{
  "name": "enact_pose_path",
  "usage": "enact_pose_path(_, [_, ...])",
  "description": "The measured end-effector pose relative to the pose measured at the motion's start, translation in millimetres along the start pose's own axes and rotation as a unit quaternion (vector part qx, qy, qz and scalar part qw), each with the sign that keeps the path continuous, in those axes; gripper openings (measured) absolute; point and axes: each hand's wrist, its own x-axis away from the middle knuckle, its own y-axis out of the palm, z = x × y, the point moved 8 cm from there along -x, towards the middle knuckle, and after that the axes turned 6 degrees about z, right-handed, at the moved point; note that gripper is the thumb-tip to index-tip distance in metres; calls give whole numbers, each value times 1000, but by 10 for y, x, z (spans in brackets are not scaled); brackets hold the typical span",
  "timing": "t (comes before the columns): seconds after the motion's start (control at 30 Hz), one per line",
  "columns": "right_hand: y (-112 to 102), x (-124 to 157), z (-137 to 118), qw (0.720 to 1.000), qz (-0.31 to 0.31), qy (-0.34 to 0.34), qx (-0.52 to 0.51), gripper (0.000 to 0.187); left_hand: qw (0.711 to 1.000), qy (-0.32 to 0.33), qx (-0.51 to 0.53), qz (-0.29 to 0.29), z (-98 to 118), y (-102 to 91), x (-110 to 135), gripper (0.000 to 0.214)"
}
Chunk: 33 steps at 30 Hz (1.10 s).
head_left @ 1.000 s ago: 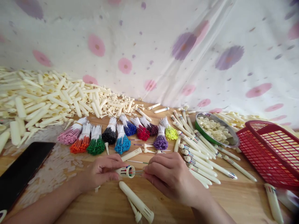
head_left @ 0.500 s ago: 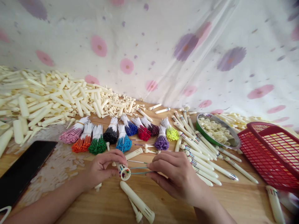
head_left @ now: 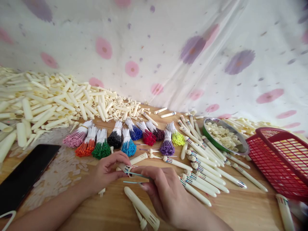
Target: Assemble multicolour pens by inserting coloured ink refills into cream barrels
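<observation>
Now the right hand, pinching refills, has neared the barrel gripped in the left hand, tips seemingly entering.

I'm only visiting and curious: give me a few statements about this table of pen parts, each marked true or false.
1. The left hand pinches a short cream plastic pen barrel. True.
2. The red plastic mesh basket sits at the left end of the table. False: it is at the right end.
3. The right hand holds thin refill rods that reach to the barrel's open end. True.
4. The round green bowl is full of coloured refills. False: it holds small cream plastic parts.
5. The pink refill bundle lies furthest left in the row of bundles. True.
</observation>
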Motion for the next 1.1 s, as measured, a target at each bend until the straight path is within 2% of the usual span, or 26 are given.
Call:
enact_pose_path(0.1, [24,-16,12,1000,3,6,19,16,1000,0,-16,8,-20,-13,9,11])
enact_pose_path(0.3, [81,13,206,993,6,115,7,10,999,5,-39,35,-78,-33,40,16])
enact_pose_path(0.47, [137,23,194,991,26,114,67,13,997,34,-56,42,-65,-4,57,22])
enact_pose_path(0.57, [128,38,275,985,37,167,-12,8,996,39,-56,53,-85,-27,70,24])
enact_pose_path(0.63, [147,51,375,967,37,222,-118,6,995,43,-63,59,-91,-60,69,25])
enact_pose_path(0.73, [217,61,532,913,37,291,-284,13,993,45,-84,73,-76,-129,51,24])
enact_pose_path(0.8, [259,65,612,872,40,319,-368,20,992,46,-84,77,-60,-163,37,21])
enact_pose_path(0.87, [246,63,649,854,56,320,-407,22,993,45,-74,76,-57,-177,30,18])
enact_pose_path(0.9, [217,58,644,858,66,308,-406,21,994,44,-68,75,-63,-179,29,17])
enact_pose_path(0.97, [137,40,575,895,73,259,-355,16,994,43,-62,76,-80,-183,31,16])
enact_pose_path(1.03, [71,17,453,949,60,190,-243,9,994,44,-63,78,-94,-184,34,15])
enact_pose_path(1.1, [49,-3,335,984,44,126,-120,8,993,47,-69,80,-92,-183,33,14])
